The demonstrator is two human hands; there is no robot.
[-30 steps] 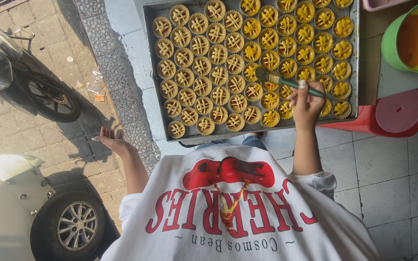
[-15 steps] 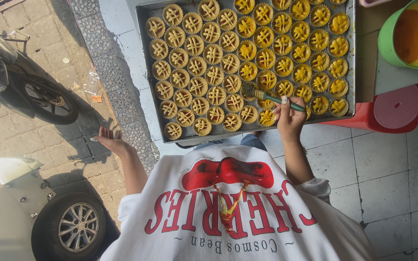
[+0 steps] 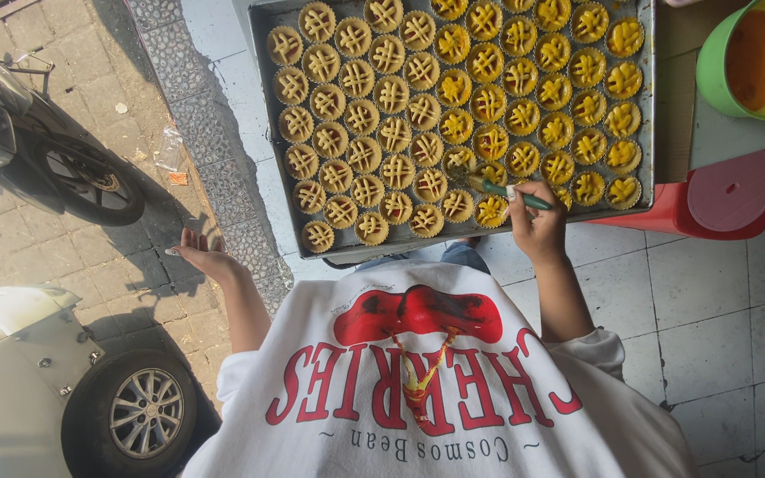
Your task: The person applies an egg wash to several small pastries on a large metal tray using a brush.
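A metal baking tray (image 3: 645,133) holds several rows of small round tarts with lattice tops (image 3: 391,133); those on the right are glossy yellow, those on the left paler. My right hand (image 3: 537,221) is at the tray's near edge, shut on a green-handled brush (image 3: 499,188) whose tip touches a tart in the front rows. My left hand (image 3: 204,255) is held out to the left of the tray, open, fingers spread, touching nothing. I wear a white shirt with red print.
A green bowl (image 3: 710,62) of orange-yellow liquid stands right of the tray. A red stool (image 3: 728,199) sits below it on white floor tiles. At left, lower down, are a motorbike (image 3: 64,168) and a white car (image 3: 64,389) on paving.
My right hand with the brush has moved down and left along the front rows of tarts. The left hand stays out to the side, open.
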